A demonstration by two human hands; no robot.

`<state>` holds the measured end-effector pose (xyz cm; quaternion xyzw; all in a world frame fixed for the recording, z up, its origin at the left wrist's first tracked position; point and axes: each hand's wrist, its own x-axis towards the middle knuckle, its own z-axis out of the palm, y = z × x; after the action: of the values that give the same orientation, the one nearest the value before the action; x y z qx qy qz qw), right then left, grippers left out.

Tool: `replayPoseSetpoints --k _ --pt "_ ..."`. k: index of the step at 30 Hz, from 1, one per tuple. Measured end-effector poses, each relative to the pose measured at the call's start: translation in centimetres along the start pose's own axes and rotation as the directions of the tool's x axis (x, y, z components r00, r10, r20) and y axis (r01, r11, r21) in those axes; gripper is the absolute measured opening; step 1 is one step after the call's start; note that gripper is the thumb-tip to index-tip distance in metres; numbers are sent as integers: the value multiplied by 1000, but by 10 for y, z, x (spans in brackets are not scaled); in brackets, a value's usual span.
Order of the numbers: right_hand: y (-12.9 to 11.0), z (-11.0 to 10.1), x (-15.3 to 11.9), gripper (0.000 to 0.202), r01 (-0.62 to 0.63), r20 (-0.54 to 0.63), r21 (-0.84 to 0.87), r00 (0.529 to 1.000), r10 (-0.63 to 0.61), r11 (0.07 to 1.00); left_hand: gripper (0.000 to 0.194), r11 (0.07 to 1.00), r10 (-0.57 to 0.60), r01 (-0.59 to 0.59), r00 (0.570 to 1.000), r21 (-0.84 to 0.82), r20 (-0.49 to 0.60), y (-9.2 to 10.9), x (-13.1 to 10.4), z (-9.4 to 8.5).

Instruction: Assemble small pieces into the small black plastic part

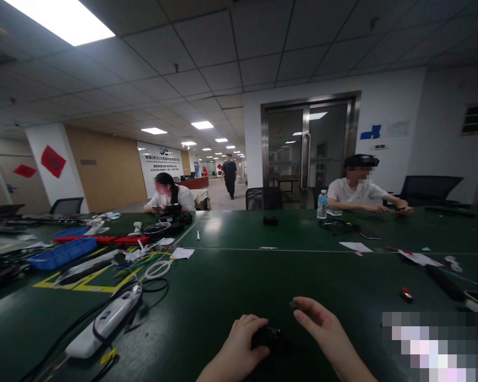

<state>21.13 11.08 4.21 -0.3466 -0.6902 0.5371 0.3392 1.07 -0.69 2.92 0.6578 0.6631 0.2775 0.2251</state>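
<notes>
My left hand point(241, 345) rests at the front of the green table point(207, 297), its thumb and fingers closed round a small black device point(270, 335). A shiny edge shows on the device; its kind is too dark to make out. To the right, raised a little above the table, my right hand point(322, 326) pinches a small dark flat piece point(293, 304) between thumb and fingertips. That piece is apart from the black device.
On the left lie a white power strip point(105, 321), coiled cables point(158, 269) and a blue tray point(63, 254). A red-and-black item point(406, 295) lies right. Across the table are a water bottle point(322, 205), a black box point(270, 220) and two seated people; another person walks behind.
</notes>
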Motion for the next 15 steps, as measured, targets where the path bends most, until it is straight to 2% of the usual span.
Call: replayPoseSetpoints --k 5,9,15 --pt "1 -1 1 45 -35 -121 207 991 61 978 52 1000 -17 17 1000 -3 -10 5 -1 -2" --pt "1 0 1 44 -29 -198 410 973 120 912 52 1000 -26 26 1000 -3 -14 8 -2 -3" --pt "-2 -5 0 39 -79 -193 644 946 261 761 55 999 -39 39 999 -22 -3 2 -1 0"
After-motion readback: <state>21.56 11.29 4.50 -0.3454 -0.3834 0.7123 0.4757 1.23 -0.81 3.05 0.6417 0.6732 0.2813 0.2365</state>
